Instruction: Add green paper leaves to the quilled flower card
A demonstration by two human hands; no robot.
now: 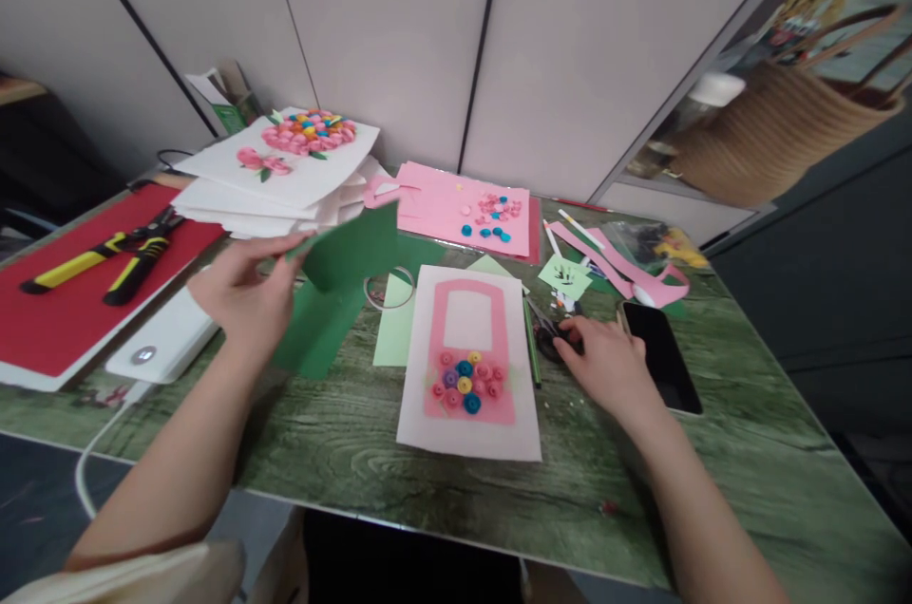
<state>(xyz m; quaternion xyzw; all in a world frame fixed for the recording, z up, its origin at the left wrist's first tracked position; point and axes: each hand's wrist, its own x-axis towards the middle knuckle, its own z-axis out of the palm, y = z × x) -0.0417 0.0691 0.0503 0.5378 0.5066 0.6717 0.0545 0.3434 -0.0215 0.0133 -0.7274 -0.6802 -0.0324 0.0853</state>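
My left hand (249,286) pinches the edge of a dark green paper sheet (356,248), which stands raised off the table on the left. At the right, my right hand (605,357) has its fingers closed at the dark handles of a pair of scissors (547,338) lying on the table. Between my hands lies a white card (466,443) with a pink paper bag shape (440,319) on it. Pink, blue, yellow and purple paper coils (465,384) cover the lower part of that shape. A green pen (532,343) lies along the card's right edge.
A smartphone (659,357) lies right of my right hand. Pliers (121,257) rest on a red board (49,300) at left, near a white power bank (167,333) with a cable. Behind are stacked white sheets (214,172) and pink paper (442,205) holding small coils.
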